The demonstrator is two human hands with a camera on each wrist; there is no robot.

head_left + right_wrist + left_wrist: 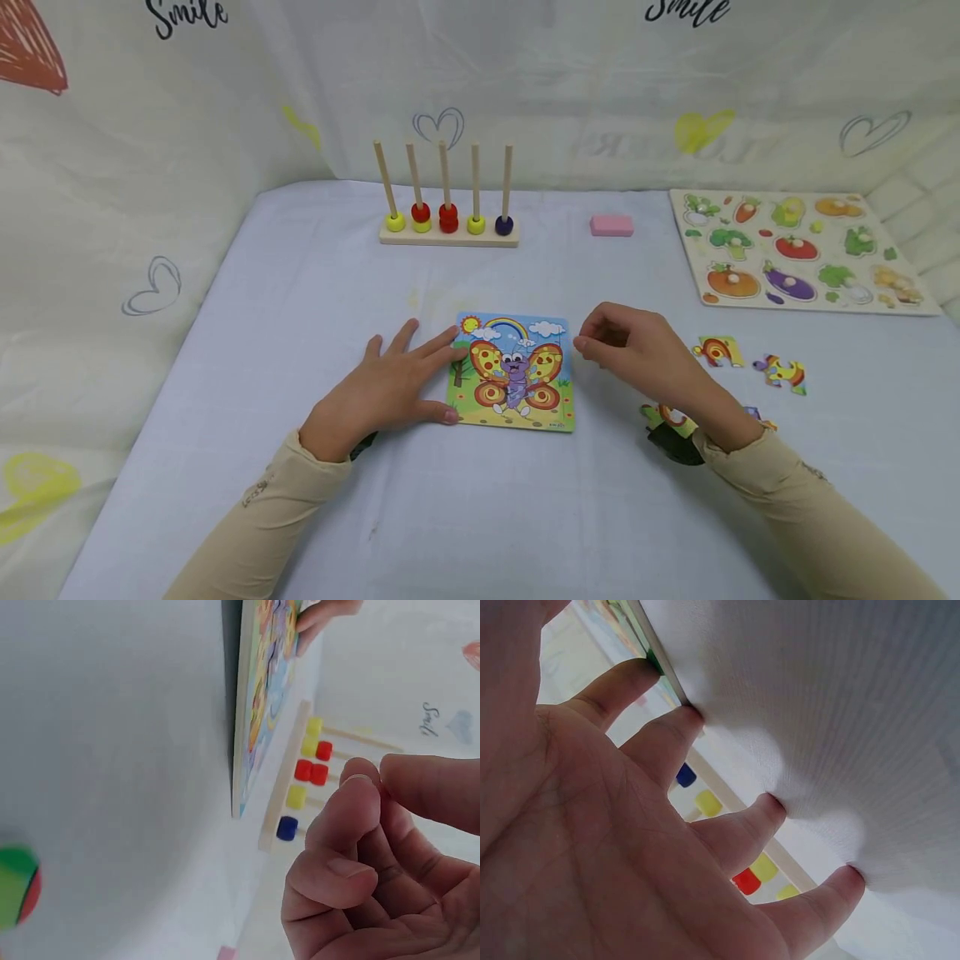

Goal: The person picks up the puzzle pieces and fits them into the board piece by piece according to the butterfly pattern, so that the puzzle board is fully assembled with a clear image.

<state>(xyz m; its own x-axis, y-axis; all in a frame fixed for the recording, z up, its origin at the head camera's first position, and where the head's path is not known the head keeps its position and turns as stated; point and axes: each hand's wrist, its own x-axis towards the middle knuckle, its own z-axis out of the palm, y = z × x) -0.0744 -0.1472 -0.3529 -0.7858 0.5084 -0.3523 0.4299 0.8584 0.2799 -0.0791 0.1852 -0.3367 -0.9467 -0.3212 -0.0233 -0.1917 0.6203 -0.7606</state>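
Observation:
A square butterfly puzzle (pixel 514 372) lies flat on the white-covered table. Along its left side my left hand (pixel 401 379) rests with spread fingers; the thumb and some fingertips touch the board, while other fingertips press on the cloth, as the left wrist view shows. Just off the puzzle's right edge hovers my right hand (pixel 637 346), its fingers curled and the thumb against the fingertips. Nothing shows between them in the right wrist view. Loose puzzle pieces (pixel 720 351) lie to the right of that hand, some partly hidden under the right wrist.
Behind the puzzle stands a wooden peg counter (pixel 448 237) with yellow, red and dark blue beads. A pink block (pixel 612 225) lies to its right. The back right corner holds a vegetable puzzle board (pixel 806 250). Printed cloth (pixel 525 92) hangs behind the table.

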